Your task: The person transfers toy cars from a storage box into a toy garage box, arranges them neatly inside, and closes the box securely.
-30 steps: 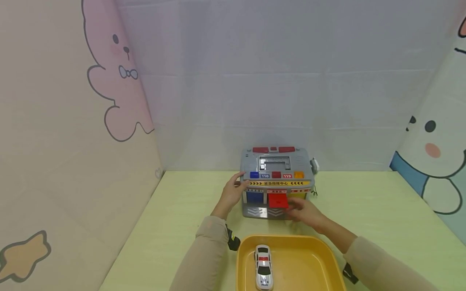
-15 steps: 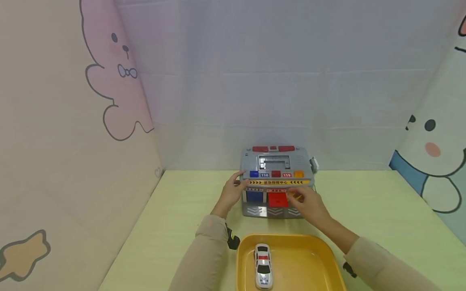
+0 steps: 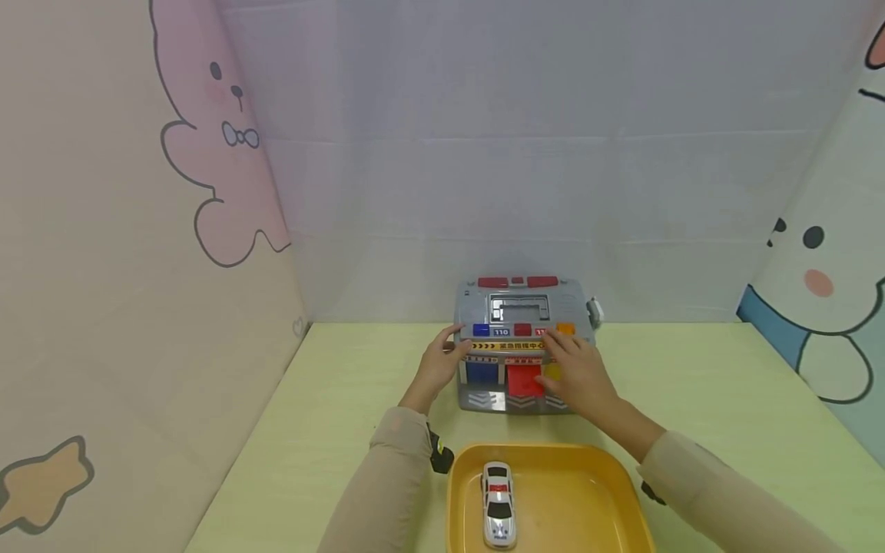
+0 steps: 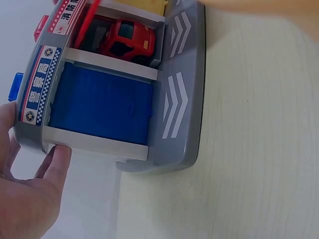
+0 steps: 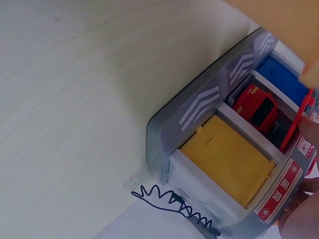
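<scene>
My left hand (image 3: 437, 370) holds the left end of a grey toy rescue station (image 4: 175, 134), its thumb below the roof edge and a finger above. The fingers of my right hand (image 3: 584, 378) rest on the front of the roof, with the thumb at the raised red door (image 5: 298, 122). Under that door, a red toy car (image 5: 255, 108) sits in the middle bay. On either side, the blue door (image 4: 102, 105) and the yellow door (image 5: 227, 158) are down over their bays.
A yellow tray (image 3: 539, 452) stands in front of the station, with a white toy police car (image 3: 498, 507) in it. A coiled black cord (image 5: 167, 199) hangs at the station's right end. A pale wall (image 3: 387, 230) rises behind.
My right hand has risen from the ramp, passed the yellow door, and moved left onto the roof front. Its thumb has come to the red door. The left hand keeps its place.
</scene>
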`<state>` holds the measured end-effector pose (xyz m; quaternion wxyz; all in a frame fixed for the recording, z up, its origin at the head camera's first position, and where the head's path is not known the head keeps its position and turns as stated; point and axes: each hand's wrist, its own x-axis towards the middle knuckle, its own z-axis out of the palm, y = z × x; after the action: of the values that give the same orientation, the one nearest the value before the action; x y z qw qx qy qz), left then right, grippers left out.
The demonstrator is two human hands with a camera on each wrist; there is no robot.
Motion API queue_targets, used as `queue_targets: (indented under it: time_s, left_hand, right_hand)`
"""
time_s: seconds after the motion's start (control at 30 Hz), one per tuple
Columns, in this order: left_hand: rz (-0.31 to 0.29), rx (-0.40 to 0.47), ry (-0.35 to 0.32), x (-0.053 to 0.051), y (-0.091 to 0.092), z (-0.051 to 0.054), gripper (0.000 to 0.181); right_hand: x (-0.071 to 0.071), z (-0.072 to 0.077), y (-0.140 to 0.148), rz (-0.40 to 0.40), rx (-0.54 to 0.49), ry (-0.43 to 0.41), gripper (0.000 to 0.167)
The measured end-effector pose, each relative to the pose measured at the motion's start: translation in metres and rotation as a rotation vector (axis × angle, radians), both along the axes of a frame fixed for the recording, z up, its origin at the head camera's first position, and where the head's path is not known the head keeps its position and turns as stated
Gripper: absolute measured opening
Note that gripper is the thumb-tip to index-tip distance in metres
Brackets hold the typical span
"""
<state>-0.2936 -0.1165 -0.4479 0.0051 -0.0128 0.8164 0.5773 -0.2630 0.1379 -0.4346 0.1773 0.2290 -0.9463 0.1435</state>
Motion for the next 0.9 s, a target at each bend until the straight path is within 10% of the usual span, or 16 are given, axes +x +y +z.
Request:
queue_targets:
  time_s: [0.9]
  left_hand:
    - [0.007, -0.013, -0.015, 0.0, 0.0, 0.001, 0.049]
  right_hand:
    - [-0.03, -0.033, -0.006, -0.037, 0.183, 0.293, 0.083]
